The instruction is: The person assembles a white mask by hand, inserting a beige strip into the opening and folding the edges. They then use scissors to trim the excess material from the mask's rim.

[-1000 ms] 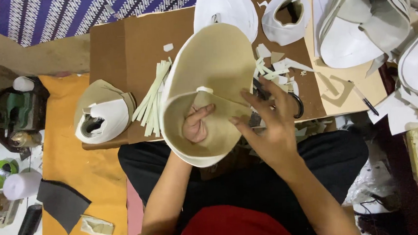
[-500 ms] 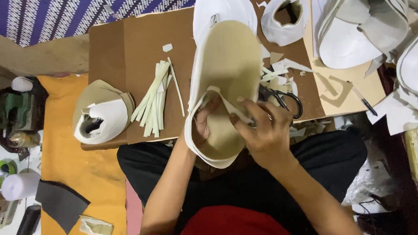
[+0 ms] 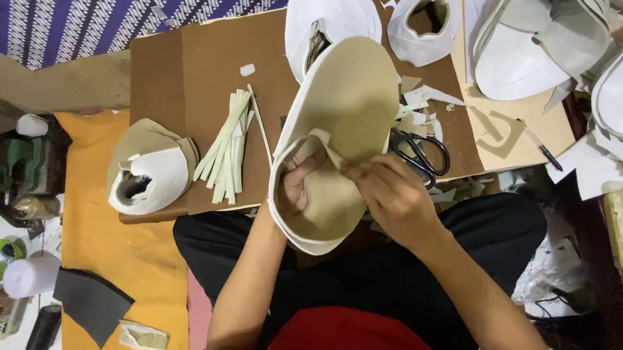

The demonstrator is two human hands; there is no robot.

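A large beige foam piece (image 3: 353, 95), curved into a shell with a white edge, stands tilted over the near edge of the brown board (image 3: 199, 67). My left hand (image 3: 296, 186) is inside the curve, fingers pressing the inner wall. My right hand (image 3: 390, 192) pinches a folded flap of the same piece from outside, at its seam. Black-handled scissors (image 3: 424, 158) lie just right of my right hand. Cream foam strips (image 3: 228, 147) lie fanned to the left.
A finished beige and white shell (image 3: 148, 169) sits at the board's left edge. White shells (image 3: 331, 10) and stacked white pieces (image 3: 538, 32) fill the back and right. A pen (image 3: 541, 149), scraps, an orange mat (image 3: 109, 242), bottles and a grey sheet (image 3: 87, 300) lie around.
The foam piece has turned narrower and more upright. My right hand moved from the outer right side onto the flap at the seam; my left hand shifted higher inside.
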